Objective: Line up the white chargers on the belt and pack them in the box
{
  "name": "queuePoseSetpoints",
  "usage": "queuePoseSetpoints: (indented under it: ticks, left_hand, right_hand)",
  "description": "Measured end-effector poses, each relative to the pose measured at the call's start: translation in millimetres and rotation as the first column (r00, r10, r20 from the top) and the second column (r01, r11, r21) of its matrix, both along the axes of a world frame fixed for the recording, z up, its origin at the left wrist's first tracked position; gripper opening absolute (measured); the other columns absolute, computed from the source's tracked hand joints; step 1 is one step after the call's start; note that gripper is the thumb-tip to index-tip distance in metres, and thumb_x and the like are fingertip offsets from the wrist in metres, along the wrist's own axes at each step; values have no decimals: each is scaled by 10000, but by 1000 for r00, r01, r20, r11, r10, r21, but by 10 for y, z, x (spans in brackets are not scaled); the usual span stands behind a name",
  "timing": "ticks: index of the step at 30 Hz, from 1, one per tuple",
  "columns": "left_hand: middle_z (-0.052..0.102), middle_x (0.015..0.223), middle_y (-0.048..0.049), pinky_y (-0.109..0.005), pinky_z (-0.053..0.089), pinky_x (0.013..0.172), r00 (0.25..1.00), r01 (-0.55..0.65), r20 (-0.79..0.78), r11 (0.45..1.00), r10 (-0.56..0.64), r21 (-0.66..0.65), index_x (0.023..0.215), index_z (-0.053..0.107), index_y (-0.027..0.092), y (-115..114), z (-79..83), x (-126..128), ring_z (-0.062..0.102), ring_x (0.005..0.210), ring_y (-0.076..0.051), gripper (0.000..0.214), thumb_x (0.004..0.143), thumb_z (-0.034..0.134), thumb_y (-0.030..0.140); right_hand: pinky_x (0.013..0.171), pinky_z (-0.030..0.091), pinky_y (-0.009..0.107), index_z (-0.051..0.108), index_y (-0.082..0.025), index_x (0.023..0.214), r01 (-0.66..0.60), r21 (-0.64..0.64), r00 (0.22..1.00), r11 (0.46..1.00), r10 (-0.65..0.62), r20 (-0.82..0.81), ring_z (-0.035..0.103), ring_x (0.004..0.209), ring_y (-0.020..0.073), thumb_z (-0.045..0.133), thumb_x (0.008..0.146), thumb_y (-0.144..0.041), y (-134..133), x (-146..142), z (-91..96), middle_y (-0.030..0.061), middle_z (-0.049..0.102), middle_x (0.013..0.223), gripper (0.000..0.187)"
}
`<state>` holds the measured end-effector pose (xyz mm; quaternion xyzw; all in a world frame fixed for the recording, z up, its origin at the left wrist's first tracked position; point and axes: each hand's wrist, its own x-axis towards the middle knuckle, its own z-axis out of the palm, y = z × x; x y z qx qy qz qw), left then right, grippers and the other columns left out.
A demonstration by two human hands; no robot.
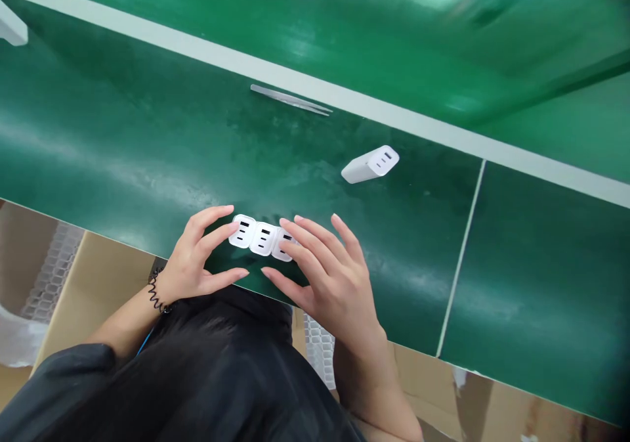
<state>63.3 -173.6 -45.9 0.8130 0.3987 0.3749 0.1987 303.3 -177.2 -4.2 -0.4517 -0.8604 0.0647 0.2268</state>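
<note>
Three white USB chargers [262, 239] stand side by side in a row near the front edge of the green table [162, 146], their port faces turned up. My left hand [201, 255] is at the row's left end, fingers apart, a fingertip touching the leftmost charger. At the other end, my right hand [329, 265] has its fingers spread, with fingertips over the rightmost charger and partly covering it. Neither hand is closed around a charger. Another white charger [370, 164] lies on its side farther back to the right.
Metal tweezers [291, 100] lie along the pale strip [216, 52] at the table's back. Part of a white object [12, 25] shows at the far left. A thin light seam [461, 258] crosses the table on the right. Cardboard boxes [93, 291] sit below the front edge.
</note>
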Motion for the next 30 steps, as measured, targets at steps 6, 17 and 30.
queuePoseSetpoints:
  ticks: [6,17,30]
  left_hand:
    - [500,1398,-159,-514,467,1053,1000,-3,-9,1000,3,-15,1466,349,244,-3,6,-1,491,1297,-299,799,803,771,387]
    - [526,1369,-162,-507,502,1010,999,-33,-40,999,33,-2,1461,349,245,10,49,49,532,1253,-307,788,804,771,354]
    - [491,1418,-167,-524,483,1031,990,-73,-121,996,67,-45,1491,316,248,33,63,80,510,1284,-314,858,784,784,382]
  right_hand:
    - [1118,389,488,575,-198,1060,-10,-38,1000,999,10,-19,669,1136,251,696,890,-322,-29,13,-30,106,698,1251,242]
    - [989,509,442,614,-208,1183,-286,-238,954,928,300,23,676,1087,227,617,944,-332,292,285,216,70,659,1321,270]
    - [1073,467,450,513,-149,1370,-252,-215,968,943,250,-38,584,1250,263,599,943,-432,341,431,158,127,602,1386,519]
